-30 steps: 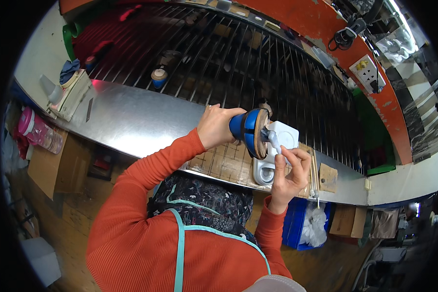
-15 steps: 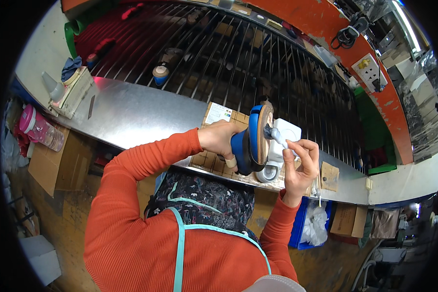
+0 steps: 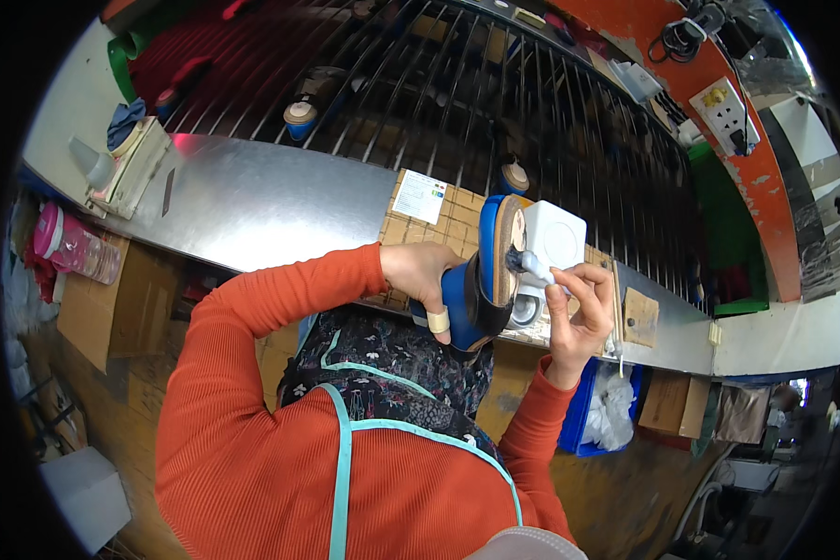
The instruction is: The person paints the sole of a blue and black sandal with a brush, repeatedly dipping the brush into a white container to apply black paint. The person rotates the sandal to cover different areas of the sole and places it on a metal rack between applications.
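Observation:
A blue shoe [image 3: 487,233] with a black band is tipped on its side over the near edge of the bench. Its tan underside [image 3: 507,233] faces right. Wrapped round it from the left is my left hand [image 3: 425,273], which has a pale band on one finger. My right hand [image 3: 583,306] pinches the whitish handle of a small brush [image 3: 534,268]. The brush's dark tip touches the shoe's underside. Just behind the brush stands a white plastic container [image 3: 558,233], with a round white opening or cup [image 3: 525,311] below it, partly hidden by the shoe.
Cardboard with a white label [image 3: 420,196] covers part of the metal bench [image 3: 271,196]. Beyond runs a rack of metal bars [image 3: 411,103] carrying other blue shoes [image 3: 300,119]. A wooden stick [image 3: 616,308] and small board [image 3: 640,315] lie right; a blue crate [image 3: 579,420] sits below.
The shoe has shifted slightly down toward me, and the brush tip sits a little lower on its underside. Another shoe on the bars behind shows more plainly. Both grips stay the same.

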Available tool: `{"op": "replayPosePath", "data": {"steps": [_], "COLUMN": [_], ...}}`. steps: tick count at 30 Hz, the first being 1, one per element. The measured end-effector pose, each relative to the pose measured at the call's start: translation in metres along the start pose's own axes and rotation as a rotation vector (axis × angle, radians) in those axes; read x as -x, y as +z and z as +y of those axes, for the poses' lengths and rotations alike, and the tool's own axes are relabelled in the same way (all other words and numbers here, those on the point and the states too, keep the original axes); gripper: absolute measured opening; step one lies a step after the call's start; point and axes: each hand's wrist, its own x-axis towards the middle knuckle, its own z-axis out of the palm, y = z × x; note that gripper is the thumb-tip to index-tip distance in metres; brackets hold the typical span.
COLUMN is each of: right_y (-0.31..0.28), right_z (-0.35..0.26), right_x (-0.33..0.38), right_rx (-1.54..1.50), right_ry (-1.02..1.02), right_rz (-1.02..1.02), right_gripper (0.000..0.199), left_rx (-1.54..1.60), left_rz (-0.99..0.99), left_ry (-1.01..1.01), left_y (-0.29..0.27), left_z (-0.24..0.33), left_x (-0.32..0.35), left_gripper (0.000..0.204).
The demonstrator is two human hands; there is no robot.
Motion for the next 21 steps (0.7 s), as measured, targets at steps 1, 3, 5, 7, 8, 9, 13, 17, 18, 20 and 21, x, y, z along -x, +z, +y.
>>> {"op": "replayPosePath", "data": {"steps": [1,3,5,7,8,9,13,17,18,20,21], "right_y": [-0.001,-0.005,-0.009,-0.011,-0.012,-0.012,-0.009,-0.005,-0.005,-0.006,-0.006], "right_z": [0.000,-0.002,-0.004,-0.006,-0.007,-0.008,-0.007,-0.002,-0.001,0.002,0.003], "right_x": [0.000,0.000,-0.001,-0.002,-0.002,-0.002,-0.003,0.000,0.001,0.003,0.004], "right_rx": [-0.028,0.025,0.079,0.102,0.112,0.146,0.169,0.062,0.024,0.002,-0.005], "right_ry": [0.010,0.023,0.025,0.043,0.051,0.055,0.054,0.070,0.079,0.072,0.070], "right_rz": [-0.004,-0.003,-0.007,-0.010,-0.011,-0.007,0.019,0.017,0.001,-0.012,-0.020], "right_gripper": [0.017,0.017,0.017,0.017,0.017,0.017,0.018,0.018,0.018,0.018,0.018], "left_rx": [-0.010,0.009,0.011,-0.009,-0.035,-0.060,-0.095,-0.072,-0.073,-0.051,-0.030], "left_rz": [0.010,0.011,0.024,0.055,0.065,0.075,0.058,0.024,0.016,-0.011,-0.031], "left_ry": [0.006,-0.007,-0.018,-0.035,-0.038,-0.042,-0.066,-0.078,-0.086,-0.104,-0.114], "left_y": [0.002,0.004,0.007,0.009,0.010,0.011,0.012,0.010,0.010,0.010,0.010], "left_z": [0.000,0.000,-0.001,-0.003,-0.003,-0.004,-0.004,-0.002,-0.001,0.002,0.004], "left_x": [0.000,0.000,0.001,0.003,0.003,0.004,0.003,0.002,0.003,0.004,0.004], "left_gripper": [0.067,0.069,0.071,0.072,0.073,0.073,0.074,0.075,0.075,0.073,0.070]}}
